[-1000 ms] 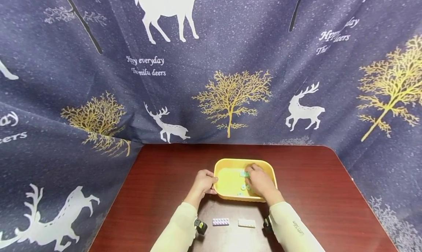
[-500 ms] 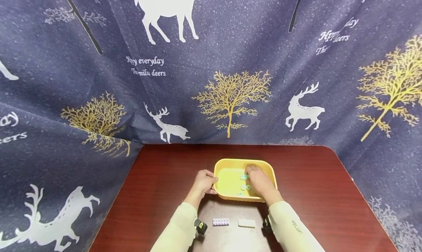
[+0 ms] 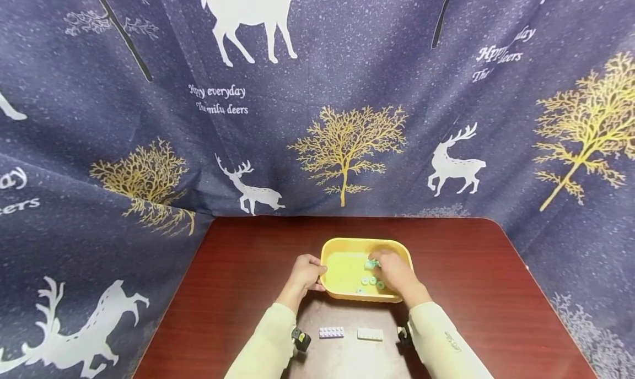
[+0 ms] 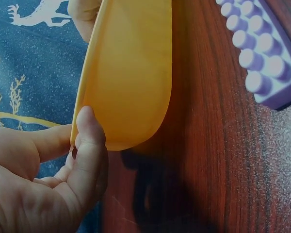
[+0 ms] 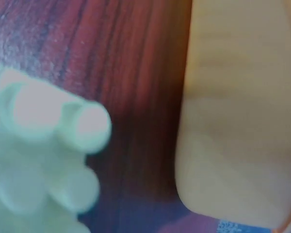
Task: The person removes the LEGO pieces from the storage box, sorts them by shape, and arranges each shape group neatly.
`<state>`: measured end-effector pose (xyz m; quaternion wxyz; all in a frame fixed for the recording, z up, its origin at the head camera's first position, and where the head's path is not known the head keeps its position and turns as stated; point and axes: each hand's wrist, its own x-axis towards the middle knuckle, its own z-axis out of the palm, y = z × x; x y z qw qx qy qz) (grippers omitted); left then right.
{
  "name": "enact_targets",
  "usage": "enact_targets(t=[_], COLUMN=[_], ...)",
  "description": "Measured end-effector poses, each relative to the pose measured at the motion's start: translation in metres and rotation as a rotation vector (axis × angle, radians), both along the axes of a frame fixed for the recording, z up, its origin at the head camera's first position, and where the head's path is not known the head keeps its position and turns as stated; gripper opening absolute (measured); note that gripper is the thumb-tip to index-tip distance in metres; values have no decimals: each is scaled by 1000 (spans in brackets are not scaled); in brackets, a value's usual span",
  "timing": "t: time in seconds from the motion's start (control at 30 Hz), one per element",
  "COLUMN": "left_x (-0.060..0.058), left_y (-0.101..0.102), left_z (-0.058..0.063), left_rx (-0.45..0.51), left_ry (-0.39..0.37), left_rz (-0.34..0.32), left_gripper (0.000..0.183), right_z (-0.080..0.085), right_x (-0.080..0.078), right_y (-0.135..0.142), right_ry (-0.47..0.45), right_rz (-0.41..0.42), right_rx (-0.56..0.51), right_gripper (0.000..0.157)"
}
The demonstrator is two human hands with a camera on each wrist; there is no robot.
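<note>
My left hand [image 3: 306,273] grips the left end of a yellow plastic bin [image 3: 342,297]. In the left wrist view its thumb and fingers pinch the bin's rim [image 4: 82,92]. My right hand [image 3: 395,270] reaches down inside the bin's right half. Its curled fingers hold a small teal block [image 3: 372,264], partly covered by the fingertips. Several small pale-green rings [image 3: 372,280] lie on the bin floor below that hand. The right wrist view does not show the right hand, only the bin's outer wall [image 5: 237,116] and a blurred pale brick.
In front of the bin, a purple studded brick [image 3: 331,333] and an off-white studded brick [image 3: 370,334] lie apart on the dark red wooden table [image 3: 238,291]. A blue cloth with deer and trees [image 3: 317,92] hangs behind the table.
My right hand has shifted slightly right within the bin, and the teal block has moved with its fingertips. More of the rings show. My left hand keeps its grip on the rim.
</note>
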<state>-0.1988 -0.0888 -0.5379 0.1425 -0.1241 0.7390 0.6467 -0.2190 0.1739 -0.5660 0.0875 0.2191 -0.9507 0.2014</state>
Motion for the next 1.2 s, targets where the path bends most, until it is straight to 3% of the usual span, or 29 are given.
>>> enact_targets(t=[0.33, 1.2], left_x=[0, -1], left_y=[1, 0], left_z=[2, -2], left_rx=[5, 10], left_ry=[-3, 0], left_rz=[-1, -7], left_gripper=[21, 22], right_z=[18, 50], right_x=[5, 40], right_y=[9, 33], right_ry=[80, 116], right_rz=[-3, -103], right_rx=[9, -46], right_gripper=[30, 31])
